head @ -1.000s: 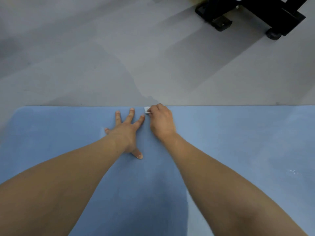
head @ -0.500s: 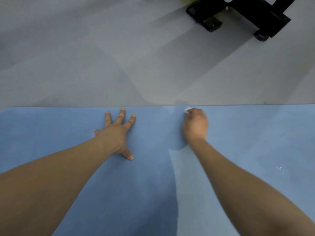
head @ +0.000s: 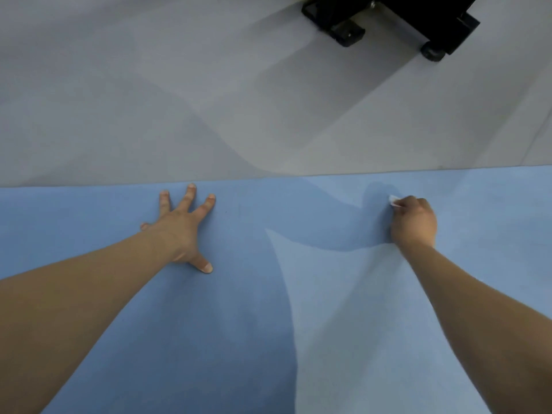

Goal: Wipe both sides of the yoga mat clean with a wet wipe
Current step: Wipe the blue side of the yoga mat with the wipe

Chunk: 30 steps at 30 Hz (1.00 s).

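Yoga mat [head: 343, 324] lies flat on the grey floor [head: 149, 100], blue side up, far edge just past the fingertips. Since a second ago the right hand [head: 413, 222] has swept from beside the left hand [head: 182, 225] out toward the right along that edge, so the far strip is getting wiped. The left hand has stayed flat, fingers spread, pressing the mat. The right hand's fingers curl round a wet wipe [head: 393, 201], of which only a white corner shows

We count one blue mat [head: 343, 309], one white wipe [head: 393, 200] and two bare hands. We also count one black wheeled frame [head: 397, 19].
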Tool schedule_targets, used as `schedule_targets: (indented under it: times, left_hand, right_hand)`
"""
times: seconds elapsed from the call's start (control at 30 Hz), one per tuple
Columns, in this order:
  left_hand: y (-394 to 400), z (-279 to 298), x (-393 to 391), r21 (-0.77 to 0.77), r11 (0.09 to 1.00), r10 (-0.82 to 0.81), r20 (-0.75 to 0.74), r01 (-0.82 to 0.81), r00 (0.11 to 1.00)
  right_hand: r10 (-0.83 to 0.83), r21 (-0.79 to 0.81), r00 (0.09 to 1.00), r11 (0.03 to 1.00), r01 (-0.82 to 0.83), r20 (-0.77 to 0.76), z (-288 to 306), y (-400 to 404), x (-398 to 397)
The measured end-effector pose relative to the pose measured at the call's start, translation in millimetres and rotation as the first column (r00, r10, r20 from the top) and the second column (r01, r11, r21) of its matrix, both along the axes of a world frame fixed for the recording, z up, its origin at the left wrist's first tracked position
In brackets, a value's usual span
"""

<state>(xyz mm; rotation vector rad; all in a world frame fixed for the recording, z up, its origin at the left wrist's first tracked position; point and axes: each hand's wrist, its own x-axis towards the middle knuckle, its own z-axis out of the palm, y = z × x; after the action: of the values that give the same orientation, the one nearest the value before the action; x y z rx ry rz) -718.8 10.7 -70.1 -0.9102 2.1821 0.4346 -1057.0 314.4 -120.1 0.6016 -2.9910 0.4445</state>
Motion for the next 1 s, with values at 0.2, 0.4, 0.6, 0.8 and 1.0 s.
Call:
schedule_targets:
  times: [0.2, 0.4, 0.6, 0.8, 1.0]
  left_hand:
    - [-3.5, -5.5, -0.4, 0.001, 1.0, -0.017, -0.012, 0.017, 1.0]
    - [-8.4, -18.2, 2.5, -0.005, 0.999, -0.04, -0.026, 0.039, 0.999]
    - [-4.4, -19.5, 7.0, -0.024, 0.998, -0.062, -0.052, 0.061, 0.997]
    - [18.4, -15.2, 9.3, -0.022, 0.986, -0.169, -0.113, 0.168, 0.979]
    - [73.0, -7.5, 12.5, -0.04, 0.939, -0.344, -0.171, 0.343, 0.923]
  right_hand:
    - [0.086, -0.165, 0.996, 0.983, -0.081, 0.024, -5.6, -54.9, 79.3]
    - [0.456, -0.225, 0.889, 0.87, -0.438, 0.032, -8.5, -117.8, 234.2]
    - [0.447, -0.084, 0.891, 0.887, -0.453, -0.082, -4.8, -57.7, 145.0]
    - [-0.145, 0.126, 0.981, 0.984, 0.128, 0.131, 12.9, 40.3, 49.5]
    - [0.184, -0.182, 0.97, 0.971, -0.154, 0.159, 0.4, -45.5, 194.4]
